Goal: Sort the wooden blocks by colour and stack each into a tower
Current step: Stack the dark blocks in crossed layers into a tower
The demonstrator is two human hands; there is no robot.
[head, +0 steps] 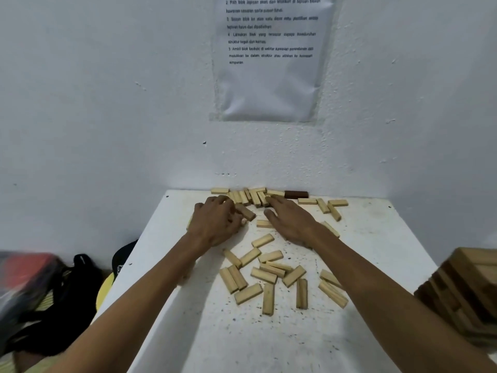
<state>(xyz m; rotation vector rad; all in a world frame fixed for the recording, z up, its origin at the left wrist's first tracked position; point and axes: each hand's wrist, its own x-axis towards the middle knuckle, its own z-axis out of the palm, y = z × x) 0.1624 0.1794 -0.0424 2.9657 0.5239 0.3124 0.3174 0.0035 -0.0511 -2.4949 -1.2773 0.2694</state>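
Pale blocks (270,256) lie scattered across the desk (376,251), thickest along its far edge, beside one dark block (295,194). Left hand (215,224) grasps an angled block (246,212); right hand (291,224) lies flat with fingers straight, holding nothing.

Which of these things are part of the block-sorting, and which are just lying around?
Job: pale blocks, dark brown block, stacked tower, table, left hand with its gripped block, right hand.
Lying about: printed sheet on the wall, black cap, bags on the floor.
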